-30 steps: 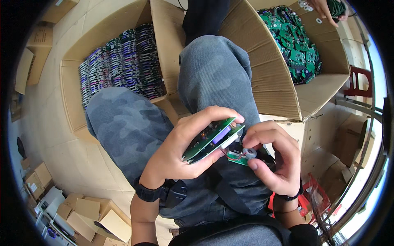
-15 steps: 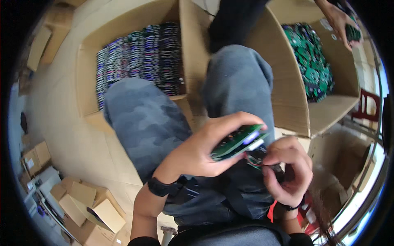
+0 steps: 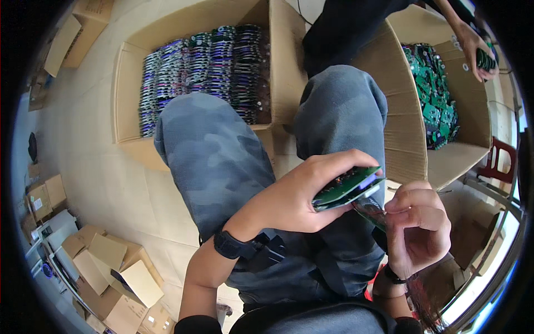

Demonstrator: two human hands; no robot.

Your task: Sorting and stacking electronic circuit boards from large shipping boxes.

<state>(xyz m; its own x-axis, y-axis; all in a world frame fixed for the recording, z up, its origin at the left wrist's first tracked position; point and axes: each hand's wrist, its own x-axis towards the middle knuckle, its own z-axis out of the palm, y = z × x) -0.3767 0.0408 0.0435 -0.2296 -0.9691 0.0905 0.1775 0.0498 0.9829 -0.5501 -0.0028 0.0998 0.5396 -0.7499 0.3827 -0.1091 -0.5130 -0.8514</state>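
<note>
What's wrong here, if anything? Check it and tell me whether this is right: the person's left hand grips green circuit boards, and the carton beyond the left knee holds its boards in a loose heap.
The loose heap is wrong: the head view shows the boards in the carton beyond the left knee packed in rows. The left hand does grip green circuit boards.

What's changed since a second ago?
The view has swung, so the left box and right box sit further right in it. The right hand has closed up more; the round grey part it pinched no longer shows, and whether it was let go is hidden. The left hand still grips the green circuit boards; another person's hand still holds a stack of boards.
</note>
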